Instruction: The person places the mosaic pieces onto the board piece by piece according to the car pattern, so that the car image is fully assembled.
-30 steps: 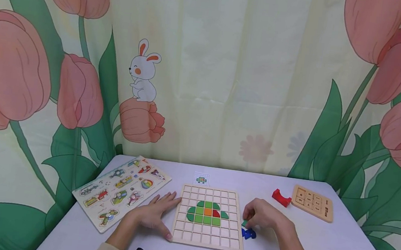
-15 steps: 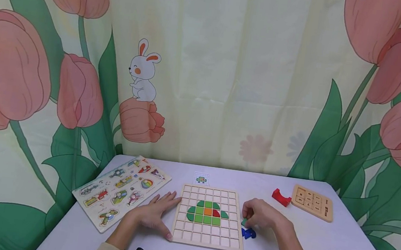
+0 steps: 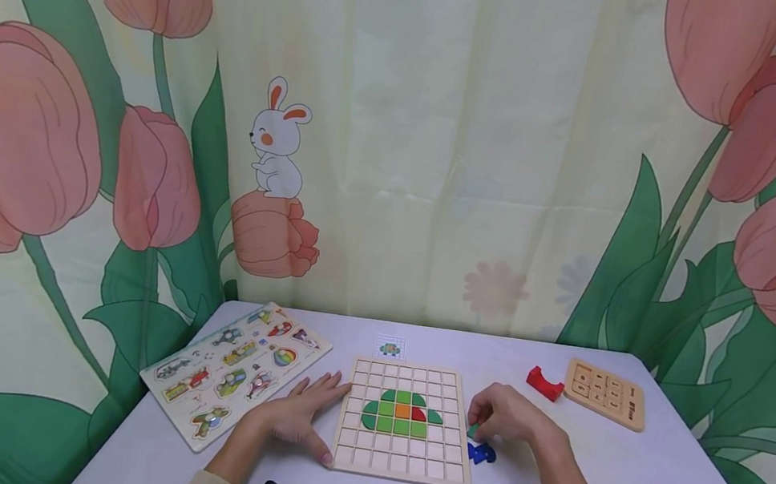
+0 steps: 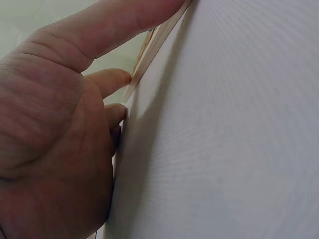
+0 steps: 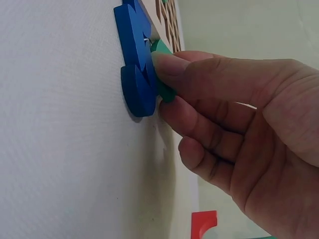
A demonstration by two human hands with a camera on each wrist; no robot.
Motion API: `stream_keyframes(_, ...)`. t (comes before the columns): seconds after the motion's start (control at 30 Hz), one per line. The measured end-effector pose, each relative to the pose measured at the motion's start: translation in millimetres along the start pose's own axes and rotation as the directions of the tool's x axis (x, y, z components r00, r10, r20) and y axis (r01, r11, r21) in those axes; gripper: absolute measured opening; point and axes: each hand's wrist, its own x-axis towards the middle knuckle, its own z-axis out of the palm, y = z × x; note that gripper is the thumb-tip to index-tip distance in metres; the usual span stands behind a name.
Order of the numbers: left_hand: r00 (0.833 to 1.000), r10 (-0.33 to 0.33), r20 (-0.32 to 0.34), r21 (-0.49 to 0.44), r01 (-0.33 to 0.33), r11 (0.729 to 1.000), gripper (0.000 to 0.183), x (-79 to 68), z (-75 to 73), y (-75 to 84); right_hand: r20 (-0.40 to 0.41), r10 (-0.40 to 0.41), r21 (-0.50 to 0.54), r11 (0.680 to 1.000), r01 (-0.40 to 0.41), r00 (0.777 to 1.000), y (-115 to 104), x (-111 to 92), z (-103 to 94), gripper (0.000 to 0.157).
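Note:
A wooden grid board (image 3: 402,466) lies flat in the middle of the table, with green, orange and red pieces set in its cells. My left hand (image 3: 297,416) rests at its left side, fingers spread, the thumb at the near corner and the fingertips along the edge. Just off the board's right edge, my right hand (image 3: 508,416) pinches a small green puzzle piece (image 5: 162,84) between thumb and fingers. Several blue pieces (image 5: 134,64) lie on the table close beside that green piece; they also show below the right hand in the head view.
A picture puzzle board (image 3: 234,372) lies slanted at the left. Behind the grid board is a small pattern card (image 3: 390,346). Toward the back right are a red curved block (image 3: 544,383) and a wooden number board (image 3: 605,393). A printed curtain (image 3: 458,146) hangs behind the table.

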Motion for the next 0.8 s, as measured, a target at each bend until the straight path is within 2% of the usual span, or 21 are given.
stream_keyframes(0.2, 1.000, -0.009, 0.002, -0.004, 0.009, 1.000, 0.127, -0.7, 0.2, 0.2, 0.007, -0.020, 0.023, 1.000, 0.020, 1.000, 0, 0, -3.5, 0.013)
stream_keyframes(0.37, 1.000, -0.012, 0.002, -0.006, 0.012, 1.000, 0.126, -0.6, -0.1, 0.9, -0.014, -0.052, 0.087, 0.995, 0.053, 0.999, -5, 1, -7.8, 0.007)
stream_keyframes(0.53, 1.000, -0.016, 0.000, -0.008, 0.016, 1.000, 0.126, -0.4, -0.1, 1.5, -0.061, -0.056, 0.146, 0.987, 0.065, 0.997, -10, 4, -6.8, 0.017)
stream_keyframes(0.67, 1.000, -0.018, 0.000, -0.014, 0.018, 1.000, 0.126, -0.3, -0.1, 2.1, -0.103, -0.085, 0.117, 0.988, 0.097, 0.991, -15, 6, -3.9, 0.026)
stream_keyframes(0.8, 1.000, -0.017, 0.000, -0.014, 0.017, 1.000, 0.126, -0.5, -0.3, 2.6, -0.122, -0.135, 0.093, 0.985, 0.147, 0.983, -20, 8, -0.9, 0.028)
